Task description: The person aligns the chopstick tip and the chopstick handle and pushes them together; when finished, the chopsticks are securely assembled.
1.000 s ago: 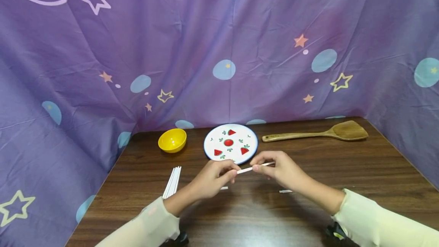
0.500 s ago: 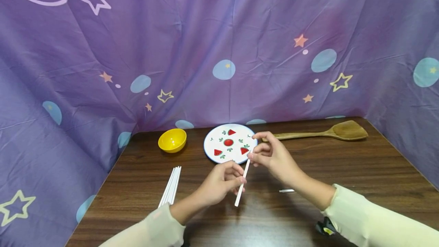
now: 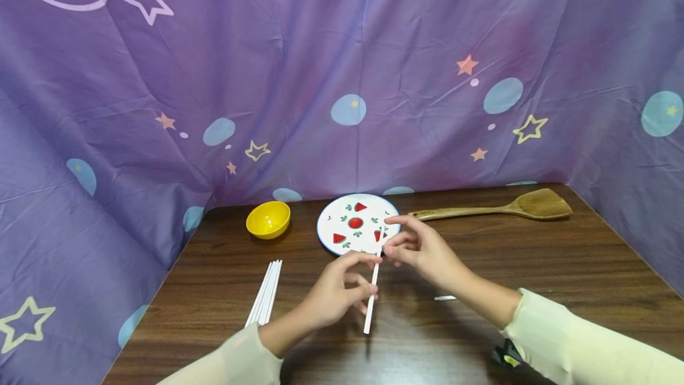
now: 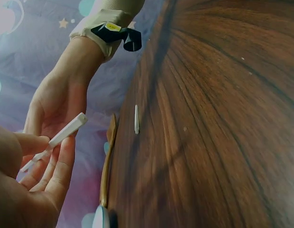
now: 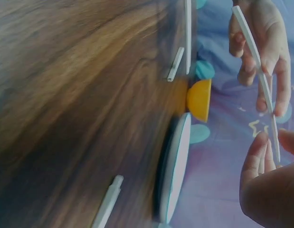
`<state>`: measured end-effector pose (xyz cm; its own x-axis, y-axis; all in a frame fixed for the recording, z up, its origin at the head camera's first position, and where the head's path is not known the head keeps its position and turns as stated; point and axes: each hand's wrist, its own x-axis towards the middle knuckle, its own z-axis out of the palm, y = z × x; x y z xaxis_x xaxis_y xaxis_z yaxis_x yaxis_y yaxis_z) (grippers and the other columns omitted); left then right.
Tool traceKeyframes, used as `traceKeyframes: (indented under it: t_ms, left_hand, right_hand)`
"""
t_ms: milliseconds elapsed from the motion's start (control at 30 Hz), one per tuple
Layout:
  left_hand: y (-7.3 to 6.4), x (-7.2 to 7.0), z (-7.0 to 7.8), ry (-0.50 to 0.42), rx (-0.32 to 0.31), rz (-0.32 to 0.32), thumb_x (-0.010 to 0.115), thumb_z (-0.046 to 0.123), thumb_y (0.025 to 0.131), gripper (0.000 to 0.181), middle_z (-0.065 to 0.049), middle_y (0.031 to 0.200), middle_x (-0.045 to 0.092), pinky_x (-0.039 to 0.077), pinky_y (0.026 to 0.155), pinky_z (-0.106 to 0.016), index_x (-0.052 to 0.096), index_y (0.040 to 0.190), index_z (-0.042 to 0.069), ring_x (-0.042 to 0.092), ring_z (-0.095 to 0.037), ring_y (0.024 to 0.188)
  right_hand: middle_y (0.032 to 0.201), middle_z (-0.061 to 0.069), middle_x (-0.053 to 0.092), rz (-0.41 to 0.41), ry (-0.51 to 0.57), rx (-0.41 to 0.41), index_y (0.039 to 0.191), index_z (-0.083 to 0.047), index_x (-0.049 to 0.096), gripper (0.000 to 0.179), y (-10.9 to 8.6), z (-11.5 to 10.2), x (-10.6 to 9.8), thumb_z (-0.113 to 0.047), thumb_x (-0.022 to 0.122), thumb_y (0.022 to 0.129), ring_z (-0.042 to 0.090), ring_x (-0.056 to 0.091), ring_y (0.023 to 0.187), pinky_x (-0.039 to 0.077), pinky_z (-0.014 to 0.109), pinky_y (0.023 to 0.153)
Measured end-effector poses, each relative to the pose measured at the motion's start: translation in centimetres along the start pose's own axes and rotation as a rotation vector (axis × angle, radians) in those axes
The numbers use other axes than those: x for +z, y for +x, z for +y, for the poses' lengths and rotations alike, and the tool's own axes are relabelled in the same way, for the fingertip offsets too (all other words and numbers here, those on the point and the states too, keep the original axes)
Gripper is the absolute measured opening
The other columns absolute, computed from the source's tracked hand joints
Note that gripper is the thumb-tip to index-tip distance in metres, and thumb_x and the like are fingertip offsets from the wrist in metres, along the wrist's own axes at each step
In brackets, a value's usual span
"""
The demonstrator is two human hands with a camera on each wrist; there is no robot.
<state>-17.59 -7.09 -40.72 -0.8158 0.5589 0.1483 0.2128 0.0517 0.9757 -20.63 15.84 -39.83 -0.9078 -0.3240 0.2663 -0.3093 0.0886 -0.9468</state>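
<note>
A slim white chopstick (image 3: 371, 308) is held in both hands over the middle of the table, its near end pointing down toward the person. My left hand (image 3: 339, 293) pinches it around its middle between thumb and fingers. Higher up, my right hand (image 3: 424, 248) holds the far end with thumb and fingertips, overlapping the plate in the head view. The right wrist view shows the length of the chopstick (image 5: 253, 47) running from one hand to the other. A short white stick (image 3: 445, 298) lies on the table below the right forearm, partly covered by it.
Several white sticks (image 3: 265, 293) lie bundled beside the left forearm. Behind the hands are a yellow bowl (image 3: 269, 220), a fruit-patterned plate (image 3: 331, 218) and a wooden spatula (image 3: 540, 204). Another short white piece (image 5: 175, 64) shows in the right wrist view. Purple cloth (image 3: 299, 76) hangs behind the table.
The chopstick has turned from lying crosswise between the hands to pointing toward the person. My right hand first rose, then lowered slightly; my left hand shifted its fingers along the chopstick.
</note>
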Motion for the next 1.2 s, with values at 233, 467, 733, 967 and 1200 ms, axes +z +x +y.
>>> traceKeyframes:
  t_ms: [233,467,733,967,1200]
  left_hand:
    - [-1.6,-1.7,-0.8,0.036,-0.051,0.043,0.067,-0.012,0.091,0.044,-0.018,0.124,0.052,0.061,0.056,-0.037,0.06,0.134,-0.003,0.068,-0.019,0.081]
    - [-3.9,-4.6,-1.5,0.105,-0.104,0.059,0.069,-0.012,0.089,0.044,-0.021,0.12,0.053,0.061,0.055,-0.039,0.059,0.132,-0.008,0.066,-0.013,0.079]
    - [-6.4,-8.4,-2.3,0.244,-0.131,0.1,0.071,-0.015,0.086,0.044,-0.026,0.116,0.056,0.06,0.056,-0.034,0.058,0.128,-0.013,0.065,-0.008,0.073]
    - [-7.8,-10.7,-2.6,0.36,-0.154,0.144,0.074,-0.015,0.084,0.042,-0.026,0.113,0.059,0.059,0.053,-0.034,0.062,0.124,-0.013,0.062,-0.009,0.066]
    - [-8.1,-12.0,-3.0,0.507,-0.173,0.193,0.077,-0.013,0.082,0.039,-0.017,0.107,0.061,0.054,0.05,-0.027,0.066,0.119,-0.009,0.059,-0.006,0.063]
  right_hand:
    - [0.097,0.017,0.073,-0.003,-0.043,0.029,0.135,0.01,0.053,0.049,-1.1,1.4,-1.2,0.003,0.073,0.09,0.017,0.071,0.079,0.061,0.035,0.072]
    - [0.103,0.026,0.071,-0.016,-0.161,0.045,0.125,0.009,0.061,0.038,-2.8,2.9,-3.1,-0.002,0.075,0.091,0.013,0.07,0.087,0.058,0.028,0.076]
    - [0.101,0.016,0.075,-0.06,-0.271,0.032,0.122,0.008,0.064,0.034,-4.8,4.4,-5.7,-0.005,0.075,0.093,0.006,0.069,0.089,0.056,0.024,0.076]
    - [0.1,0.016,0.074,-0.136,-0.266,0.029,0.122,0.012,0.062,0.034,-5.9,5.4,-7.3,-0.004,0.073,0.094,0.005,0.069,0.09,0.056,0.023,0.077]
    - [0.1,0.015,0.074,-0.158,-0.295,0.018,0.122,0.012,0.061,0.035,-6.2,5.9,-8.1,-0.003,0.073,0.093,0.005,0.068,0.089,0.055,0.023,0.076]
